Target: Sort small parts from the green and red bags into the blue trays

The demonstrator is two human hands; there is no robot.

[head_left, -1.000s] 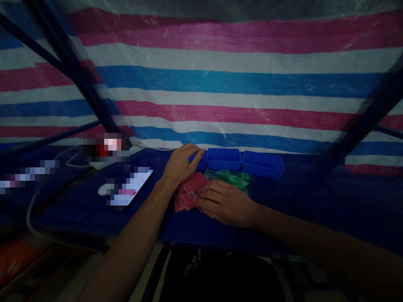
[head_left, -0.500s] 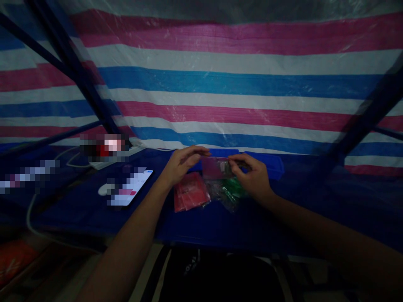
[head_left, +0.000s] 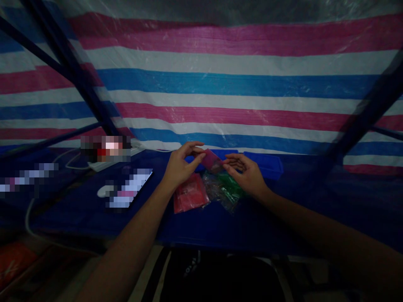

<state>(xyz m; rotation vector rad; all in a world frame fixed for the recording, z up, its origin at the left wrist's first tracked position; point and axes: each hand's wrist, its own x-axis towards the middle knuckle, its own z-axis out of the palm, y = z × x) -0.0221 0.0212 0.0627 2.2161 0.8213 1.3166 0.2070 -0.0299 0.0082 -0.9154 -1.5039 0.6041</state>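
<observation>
A small red pouch (head_left: 211, 159) is held just above the table (head_left: 283, 218), at the middle of the frame, in front of the blue bins (head_left: 267, 164). Its left edge is pinched between thumb and forefinger of the left hand (head_left: 181, 167). Its right corner is gripped by the fingertips of the right hand (head_left: 247, 173), whose other fingers are loosely curled. The pouch is tilted, its left end higher.

Below the hands, a stack of red pouches (head_left: 190, 197) lies flat on the table. Just to the right of it, a looser heap of green pouches (head_left: 231, 189) is seen, partly under the right wrist. Both heaps are untouched at this moment.

As a judgement, the work is far from finished: only one pouch is in hand, while both heaps remain on the table. What has been put into the bins cannot be told, since their insides are hidden in the dim light. A striped tarp (head_left: 220, 84) fills the upper frame.
</observation>
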